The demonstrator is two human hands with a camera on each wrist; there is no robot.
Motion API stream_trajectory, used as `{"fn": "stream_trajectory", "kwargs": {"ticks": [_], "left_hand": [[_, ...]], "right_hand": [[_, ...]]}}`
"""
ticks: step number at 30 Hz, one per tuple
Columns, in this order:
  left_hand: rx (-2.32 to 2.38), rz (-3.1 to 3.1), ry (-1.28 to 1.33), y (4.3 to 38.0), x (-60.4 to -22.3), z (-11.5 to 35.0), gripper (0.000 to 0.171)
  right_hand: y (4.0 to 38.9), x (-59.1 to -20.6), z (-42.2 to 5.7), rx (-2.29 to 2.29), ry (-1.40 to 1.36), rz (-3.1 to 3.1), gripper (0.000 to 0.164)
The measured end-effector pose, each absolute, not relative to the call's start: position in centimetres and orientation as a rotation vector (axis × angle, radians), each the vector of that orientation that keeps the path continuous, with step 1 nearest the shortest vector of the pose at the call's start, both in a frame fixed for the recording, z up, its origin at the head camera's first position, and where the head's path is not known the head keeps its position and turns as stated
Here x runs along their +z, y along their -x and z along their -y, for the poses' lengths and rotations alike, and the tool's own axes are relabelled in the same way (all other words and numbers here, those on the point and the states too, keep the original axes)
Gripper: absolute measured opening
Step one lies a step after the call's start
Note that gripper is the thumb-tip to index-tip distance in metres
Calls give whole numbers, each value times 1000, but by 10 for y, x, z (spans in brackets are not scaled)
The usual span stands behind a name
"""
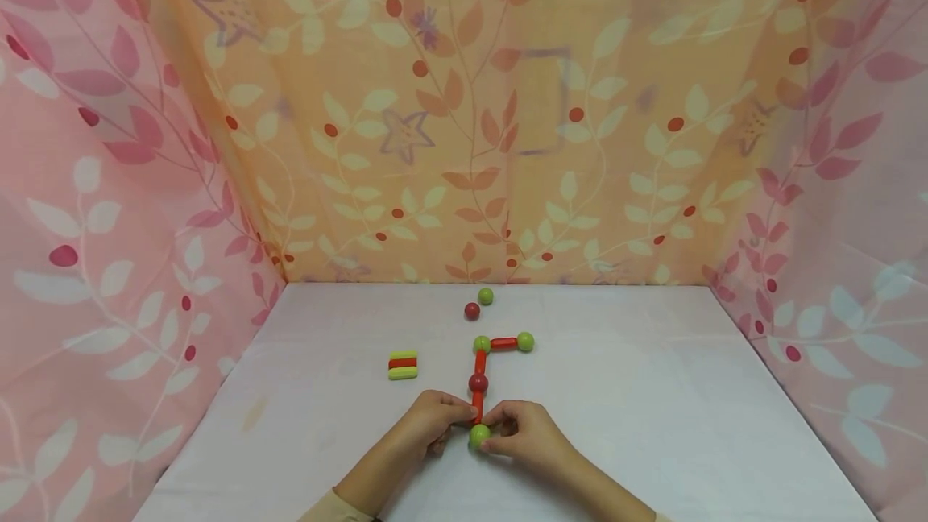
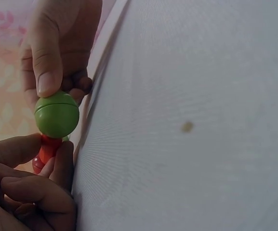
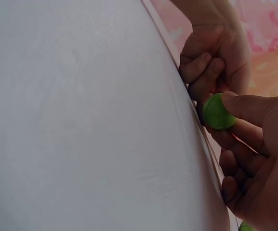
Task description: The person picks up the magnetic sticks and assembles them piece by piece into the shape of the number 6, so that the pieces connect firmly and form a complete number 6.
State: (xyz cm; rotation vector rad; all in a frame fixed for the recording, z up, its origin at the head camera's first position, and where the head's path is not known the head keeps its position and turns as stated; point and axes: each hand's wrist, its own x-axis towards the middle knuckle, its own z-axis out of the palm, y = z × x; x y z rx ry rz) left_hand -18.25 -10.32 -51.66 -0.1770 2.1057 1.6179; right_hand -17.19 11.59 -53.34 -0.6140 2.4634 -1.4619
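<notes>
My left hand (image 1: 435, 417) pinches a red rod (image 1: 478, 404) near its lower end, between thumb and fingers. A green ball (image 1: 479, 437) sits at that end, and my right hand (image 1: 531, 435) holds it between thumb and fingertips. Upward from the rod, a red ball (image 1: 478, 383) joins a second red rod (image 1: 480, 362), which leads to another green ball (image 1: 482, 345). From there a third red rod (image 1: 503, 342) runs right to a green end ball (image 1: 525, 341). In the left wrist view the held green ball (image 2: 57, 115) appears up close, a groove around it.
A loose red ball (image 1: 472, 311) and a loose green ball (image 1: 486, 296) lie beyond the joined pieces. To the left, two yellow-green rods (image 1: 403, 373) lie with a red rod (image 1: 403, 362) between them. Patterned curtains (image 1: 464, 143) enclose the white table (image 1: 652, 393).
</notes>
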Motion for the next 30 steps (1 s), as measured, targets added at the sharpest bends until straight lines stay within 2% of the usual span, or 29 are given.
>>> {"fn": "stream_trajectory", "kwargs": {"ticks": [18,30], "left_hand": [[1637,-2089,200,184,-519,103,23],[1667,-2079,215,183,-521,103,25]], "right_hand": [[164,-531,-108,-1501,511,-2515,25],[184,-521,-114,-1558,478,-2411,24]]}}
